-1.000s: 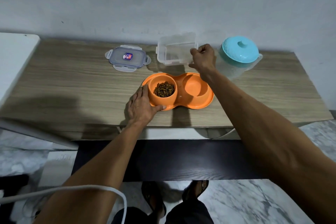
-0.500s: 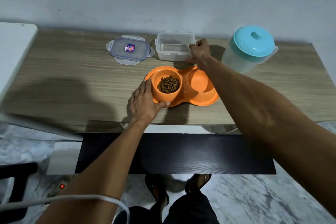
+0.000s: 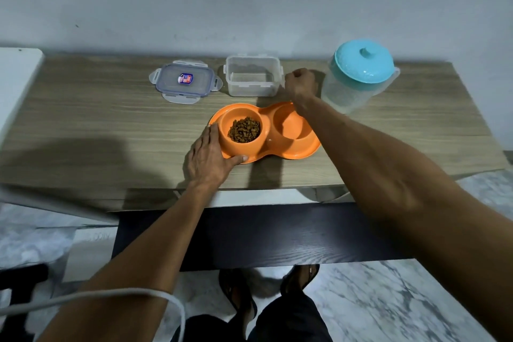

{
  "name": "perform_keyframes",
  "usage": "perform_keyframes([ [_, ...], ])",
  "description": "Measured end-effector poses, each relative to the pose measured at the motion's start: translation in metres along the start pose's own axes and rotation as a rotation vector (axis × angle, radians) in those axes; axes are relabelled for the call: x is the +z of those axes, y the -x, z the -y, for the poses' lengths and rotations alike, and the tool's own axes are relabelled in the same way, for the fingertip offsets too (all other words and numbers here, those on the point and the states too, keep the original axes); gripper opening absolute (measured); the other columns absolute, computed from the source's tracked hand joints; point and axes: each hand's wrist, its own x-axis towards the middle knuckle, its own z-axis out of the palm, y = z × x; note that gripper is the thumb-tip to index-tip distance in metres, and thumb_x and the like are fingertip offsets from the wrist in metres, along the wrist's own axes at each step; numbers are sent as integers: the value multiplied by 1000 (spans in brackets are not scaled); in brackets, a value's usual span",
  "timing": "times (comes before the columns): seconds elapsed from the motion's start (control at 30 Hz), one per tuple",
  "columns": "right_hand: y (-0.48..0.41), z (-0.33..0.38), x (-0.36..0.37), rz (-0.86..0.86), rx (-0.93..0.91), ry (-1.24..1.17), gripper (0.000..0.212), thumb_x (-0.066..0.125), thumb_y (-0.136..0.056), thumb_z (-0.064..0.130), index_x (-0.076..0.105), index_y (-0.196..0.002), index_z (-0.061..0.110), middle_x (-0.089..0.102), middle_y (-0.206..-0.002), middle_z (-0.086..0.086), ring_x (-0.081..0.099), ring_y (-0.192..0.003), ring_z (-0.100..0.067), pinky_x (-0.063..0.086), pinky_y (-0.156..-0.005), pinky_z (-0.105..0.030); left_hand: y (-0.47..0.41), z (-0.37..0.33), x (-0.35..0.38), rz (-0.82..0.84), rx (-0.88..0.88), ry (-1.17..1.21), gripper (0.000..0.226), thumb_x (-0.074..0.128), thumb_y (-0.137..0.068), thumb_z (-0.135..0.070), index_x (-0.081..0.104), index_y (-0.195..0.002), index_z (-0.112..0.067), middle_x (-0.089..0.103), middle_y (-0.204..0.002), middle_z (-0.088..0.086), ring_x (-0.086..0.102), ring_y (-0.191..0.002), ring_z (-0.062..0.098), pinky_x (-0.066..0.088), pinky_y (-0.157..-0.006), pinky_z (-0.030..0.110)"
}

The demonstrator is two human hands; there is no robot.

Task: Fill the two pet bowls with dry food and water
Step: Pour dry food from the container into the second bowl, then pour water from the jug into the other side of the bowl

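An orange double pet bowl sits on the wooden table near its front edge. Its left cup holds brown dry food; its right cup is dry and bare. My left hand grips the left end of the bowl, thumb on the front rim. Behind the bowl stands a clear food container, upright and looking empty. My right hand hovers just right of it with fingers curled, holding nothing. A translucent jug with a teal lid stands right of that hand.
The container's lid lies flat at the back, left of the container. A white surface adjoins the table's left end. A dark shelf runs below the table front, above my feet. A white cable crosses my left forearm.
The tilted clear container has been set down upright and my right hand has let go, shifting slightly right toward the jug. My left hand stays on the bowl.
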Motion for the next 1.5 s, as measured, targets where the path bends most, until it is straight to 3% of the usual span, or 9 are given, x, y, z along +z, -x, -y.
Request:
perform_keyframes([
  [0.13,24,-1,-27,-31,-185,46,26,51,-93,17,66,-113,6,71,-108,-13,65,-101,-26,54,-90,-39,2,0,-5,21,28,9,122,72,-63,-70,8,-154,-21,25,-160,8,30,-144,30,34,-111,53],
  [0.37,45,10,-96,-205,-479,15,20,51,-92,11,69,-92,3,69,-88,-8,56,-80,-16,36,-69,-21,1,-32,-16,-145,188,-141,120,65,-60,-79,22,-150,-12,37,-149,12,38,-137,32,37,-106,50],
  [0.5,31,11,-131,-353,-519,-55,20,50,-88,14,67,-83,5,66,-80,-4,59,-75,-18,47,-74,-33,-6,-67,-10,-76,324,-195,109,60,-69,-77,28,-149,-10,33,-154,10,27,-144,28,28,-113,48],
  [0.7,-9,-5,-165,-502,-370,-58,21,50,-89,22,67,-91,9,61,-103,-9,60,-94,-22,47,-83,-29,-15,-97,2,30,359,-218,100,61,-70,-74,33,-145,-13,39,-149,9,25,-143,30,25,-112,54],
  [0.83,-41,-20,-174,-505,-138,-126,25,52,-87,29,67,-98,12,63,-110,-8,59,-102,-22,47,-91,-34,-18,-101,5,38,330,-219,97,62,-72,-72,36,-143,-11,41,-147,10,27,-142,30,23,-112,56],
  [0.93,-59,-36,-173,-447,37,-278,28,53,-87,34,66,-94,11,67,-101,-7,57,-90,-23,46,-85,-32,-16,-103,9,49,312,-228,96,63,-72,-71,38,-142,-10,40,-149,9,28,-142,30,21,-112,56],
  [1.1,-72,-58,-163,-312,195,-480,33,57,-84,43,58,-63,18,59,-75,-1,50,-74,-22,42,-70,-35,-14,-105,12,32,312,-269,90,63,-77,-65,36,-144,-11,39,-151,9,25,-145,30,21,-112,51],
  [1.23,-78,-58,-159,-266,229,-628,25,68,-73,41,65,-62,18,62,-65,4,50,-64,-18,41,-59,-33,-14,-105,14,20,314,-282,89,62,-78,-65,37,-144,-11,41,-149,8,27,-143,28,23,-112,50],
  [1.5,-73,-49,-163,-241,208,-666,20,69,-58,25,52,-54,15,52,-61,-1,41,-58,-17,33,-50,-27,-15,-102,17,29,299,-245,92,63,-77,-64,34,-146,-11,39,-151,7,23,-146,29,20,-114,52],
])
